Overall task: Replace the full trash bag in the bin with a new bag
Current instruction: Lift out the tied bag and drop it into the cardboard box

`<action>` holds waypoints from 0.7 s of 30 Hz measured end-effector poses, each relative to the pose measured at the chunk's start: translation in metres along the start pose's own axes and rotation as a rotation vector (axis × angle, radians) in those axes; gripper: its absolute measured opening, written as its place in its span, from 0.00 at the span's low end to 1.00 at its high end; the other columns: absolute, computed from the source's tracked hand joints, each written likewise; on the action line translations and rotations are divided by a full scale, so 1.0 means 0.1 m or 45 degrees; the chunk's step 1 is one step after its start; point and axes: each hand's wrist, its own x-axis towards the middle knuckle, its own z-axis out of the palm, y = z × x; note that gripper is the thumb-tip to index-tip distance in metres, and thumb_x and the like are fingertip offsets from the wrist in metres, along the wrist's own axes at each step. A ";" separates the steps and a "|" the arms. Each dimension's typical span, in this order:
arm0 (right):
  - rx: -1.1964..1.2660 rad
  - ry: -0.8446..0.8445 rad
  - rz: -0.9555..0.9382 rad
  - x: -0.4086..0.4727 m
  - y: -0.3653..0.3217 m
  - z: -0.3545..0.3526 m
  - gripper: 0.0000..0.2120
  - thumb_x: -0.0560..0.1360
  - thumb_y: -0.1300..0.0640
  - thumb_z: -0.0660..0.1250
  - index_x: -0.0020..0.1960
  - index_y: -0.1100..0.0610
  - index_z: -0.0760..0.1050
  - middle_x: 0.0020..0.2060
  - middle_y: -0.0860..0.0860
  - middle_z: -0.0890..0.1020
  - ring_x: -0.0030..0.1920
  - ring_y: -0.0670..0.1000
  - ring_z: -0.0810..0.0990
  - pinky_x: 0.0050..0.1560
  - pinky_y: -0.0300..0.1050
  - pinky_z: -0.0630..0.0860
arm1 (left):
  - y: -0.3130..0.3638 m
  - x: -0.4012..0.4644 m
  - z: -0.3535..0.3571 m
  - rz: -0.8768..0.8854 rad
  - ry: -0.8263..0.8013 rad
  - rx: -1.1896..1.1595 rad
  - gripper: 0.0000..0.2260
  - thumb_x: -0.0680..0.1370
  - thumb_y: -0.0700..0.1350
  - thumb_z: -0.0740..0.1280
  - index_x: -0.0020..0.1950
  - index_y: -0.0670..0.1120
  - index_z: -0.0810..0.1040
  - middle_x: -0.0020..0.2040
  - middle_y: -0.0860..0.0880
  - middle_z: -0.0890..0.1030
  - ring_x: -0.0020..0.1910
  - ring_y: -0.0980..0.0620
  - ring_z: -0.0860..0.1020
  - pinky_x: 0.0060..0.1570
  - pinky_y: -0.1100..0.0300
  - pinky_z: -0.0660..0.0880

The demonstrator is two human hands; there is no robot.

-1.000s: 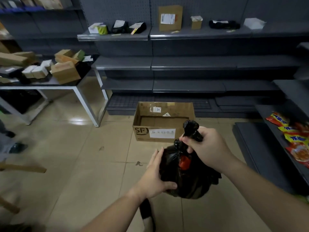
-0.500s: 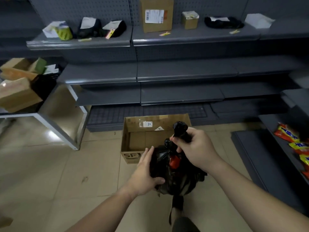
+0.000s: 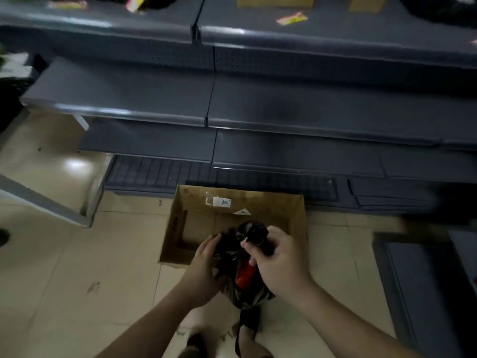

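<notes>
A full black trash bag, with something red showing through its side, hangs over the near edge of an open cardboard box on the tiled floor. My right hand is closed around the bag's twisted neck at the top. My left hand presses against the bag's left side and cups it. No bin and no new bag are in view.
Dark grey shop shelves rise just behind the box and run on to the right. A white metal table leg stands on the floor to the left. My feet are below the bag.
I have walked up to the box and tilted my view down. The bag has moved from short of the box to over its near edge. Both hands keep their hold.
</notes>
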 end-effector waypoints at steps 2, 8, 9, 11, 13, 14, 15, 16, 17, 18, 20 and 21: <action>-0.011 -0.028 0.060 0.38 0.20 0.10 0.09 0.75 0.51 0.72 0.37 0.53 0.80 0.35 0.45 0.79 0.37 0.43 0.81 0.41 0.30 0.71 | -0.25 0.43 0.07 -0.062 -0.027 -0.039 0.45 0.71 0.50 0.78 0.81 0.48 0.55 0.79 0.47 0.58 0.78 0.49 0.59 0.74 0.54 0.62; 0.018 -0.010 0.343 1.48 1.29 0.70 0.08 0.74 0.52 0.73 0.38 0.51 0.78 0.32 0.44 0.83 0.34 0.39 0.81 0.37 0.30 0.69 | -1.31 1.73 0.60 -0.111 -0.138 -0.044 0.54 0.63 0.58 0.81 0.81 0.50 0.54 0.78 0.49 0.59 0.75 0.52 0.62 0.70 0.68 0.60; 0.013 -0.004 0.379 1.65 1.53 0.83 0.08 0.74 0.52 0.73 0.38 0.50 0.78 0.32 0.41 0.84 0.34 0.38 0.82 0.37 0.32 0.70 | -1.50 1.94 0.71 -0.122 -0.139 -0.042 0.57 0.60 0.63 0.80 0.81 0.50 0.54 0.77 0.51 0.59 0.74 0.54 0.61 0.70 0.67 0.60; -0.018 0.006 0.411 1.95 2.00 1.08 0.07 0.75 0.52 0.73 0.39 0.49 0.78 0.33 0.40 0.84 0.35 0.38 0.81 0.37 0.32 0.71 | -1.87 2.31 0.97 -0.224 -0.137 -0.099 0.53 0.63 0.63 0.77 0.81 0.52 0.54 0.78 0.49 0.58 0.76 0.50 0.61 0.74 0.52 0.63; -0.039 0.017 0.390 2.22 2.45 1.32 0.07 0.75 0.54 0.72 0.39 0.50 0.79 0.35 0.39 0.84 0.36 0.37 0.82 0.36 0.28 0.72 | -2.29 2.61 1.25 -0.336 -0.118 -0.148 0.42 0.72 0.55 0.73 0.81 0.52 0.54 0.79 0.46 0.58 0.77 0.44 0.61 0.73 0.44 0.65; -0.058 0.022 0.390 2.35 2.68 1.44 0.07 0.76 0.54 0.72 0.39 0.49 0.78 0.35 0.39 0.84 0.36 0.36 0.82 0.37 0.26 0.72 | -2.48 2.73 1.39 -0.370 -0.112 -0.154 0.41 0.74 0.51 0.73 0.81 0.52 0.54 0.79 0.45 0.58 0.77 0.43 0.61 0.73 0.44 0.66; -0.072 0.030 0.401 2.47 2.88 1.55 0.08 0.76 0.54 0.72 0.38 0.48 0.77 0.34 0.41 0.84 0.36 0.36 0.81 0.36 0.25 0.71 | -2.66 2.84 1.51 -0.393 -0.112 -0.152 0.40 0.74 0.49 0.73 0.81 0.52 0.54 0.79 0.44 0.60 0.77 0.43 0.62 0.73 0.45 0.65; -0.081 0.037 0.424 2.60 3.08 1.65 0.09 0.76 0.54 0.72 0.38 0.48 0.77 0.32 0.43 0.84 0.36 0.35 0.81 0.35 0.26 0.71 | -2.82 2.94 1.62 -0.405 -0.124 -0.153 0.40 0.74 0.47 0.73 0.81 0.51 0.54 0.78 0.44 0.62 0.76 0.43 0.62 0.72 0.46 0.66; -0.074 0.041 0.465 2.72 3.25 1.74 0.08 0.76 0.53 0.72 0.39 0.47 0.76 0.31 0.45 0.83 0.36 0.35 0.81 0.34 0.27 0.70 | -2.97 3.03 1.73 -0.410 -0.143 -0.162 0.40 0.75 0.45 0.73 0.81 0.50 0.54 0.77 0.44 0.64 0.76 0.43 0.63 0.72 0.46 0.66; -0.055 0.031 0.520 2.84 3.40 1.83 0.08 0.76 0.51 0.71 0.39 0.46 0.76 0.32 0.46 0.84 0.35 0.36 0.81 0.34 0.30 0.69 | -3.10 3.11 1.82 -0.421 -0.163 -0.168 0.40 0.75 0.45 0.73 0.81 0.49 0.54 0.77 0.44 0.64 0.76 0.43 0.64 0.72 0.45 0.66; -0.028 0.000 0.611 3.01 3.65 1.98 0.08 0.77 0.51 0.71 0.40 0.45 0.75 0.36 0.46 0.84 0.33 0.35 0.81 0.34 0.34 0.69 | -3.29 3.24 1.96 -0.453 -0.196 -0.188 0.39 0.76 0.44 0.72 0.81 0.48 0.53 0.78 0.44 0.64 0.76 0.44 0.64 0.72 0.44 0.67; -0.023 -0.002 0.619 3.07 3.75 2.03 0.08 0.77 0.52 0.71 0.41 0.45 0.75 0.36 0.46 0.84 0.33 0.36 0.81 0.34 0.33 0.70 | -3.36 3.29 2.01 -0.470 -0.207 -0.204 0.39 0.76 0.45 0.72 0.81 0.49 0.53 0.78 0.45 0.64 0.76 0.44 0.64 0.72 0.44 0.67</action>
